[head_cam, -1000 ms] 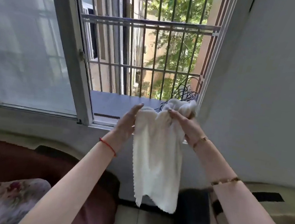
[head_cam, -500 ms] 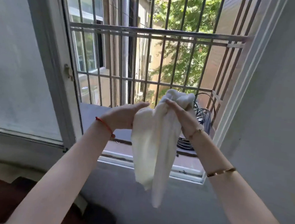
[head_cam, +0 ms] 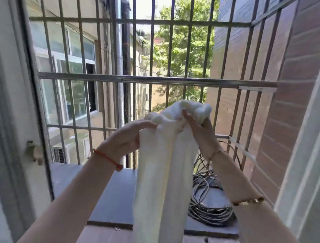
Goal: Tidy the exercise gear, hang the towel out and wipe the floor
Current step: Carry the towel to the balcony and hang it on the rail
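White towel (head_cam: 162, 170) bunched btwn both hands, hanging below.

Home window in an apartment block, barred metal grille (head_cam: 155, 80), neighbouring flats' windows (head_cam: 71, 59), brick wall (head_cam: 294, 75)

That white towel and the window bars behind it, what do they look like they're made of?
The towel looks like a soft, matte woven or knitted cloth, perhaps cotton or microfibre: it bunches where the left hand and right hand grip it and hangs in limp folds. The window bars look like metal, grey and dull with a slight sheen on the flat rail; painted or bare, I cannot tell.
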